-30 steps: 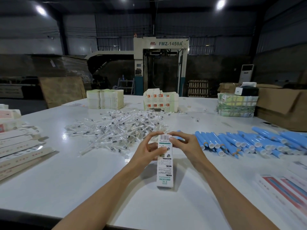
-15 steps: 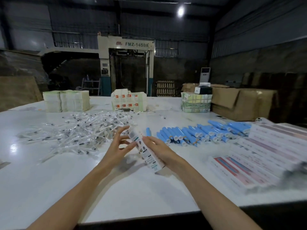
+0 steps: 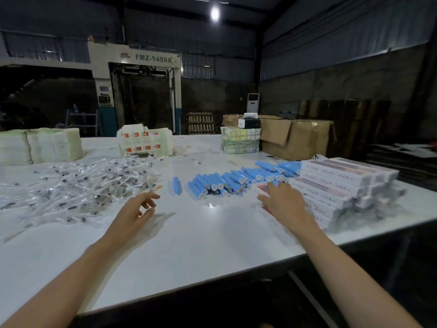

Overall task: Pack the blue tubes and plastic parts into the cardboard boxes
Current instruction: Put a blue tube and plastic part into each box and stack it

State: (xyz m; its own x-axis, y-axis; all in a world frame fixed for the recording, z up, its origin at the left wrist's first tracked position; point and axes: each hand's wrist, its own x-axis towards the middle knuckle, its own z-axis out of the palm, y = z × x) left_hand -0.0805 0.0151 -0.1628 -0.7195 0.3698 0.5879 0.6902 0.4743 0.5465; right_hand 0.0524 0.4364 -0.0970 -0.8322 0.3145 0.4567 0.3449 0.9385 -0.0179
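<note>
"FMZ-1450A" on the machine [image 3: 134, 59]

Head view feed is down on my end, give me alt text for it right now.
The person's right hand lies flat on a carton beside the stack of white cartons at the right of the table, while the left hand hovers open near the pile of clear plastic parts. A row of blue tubes lies between them.

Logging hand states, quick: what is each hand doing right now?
Left hand: open, fingers loose, holding nothing, beside the plastic parts.
Right hand: open, fingers straight, lying on a box.
</note>
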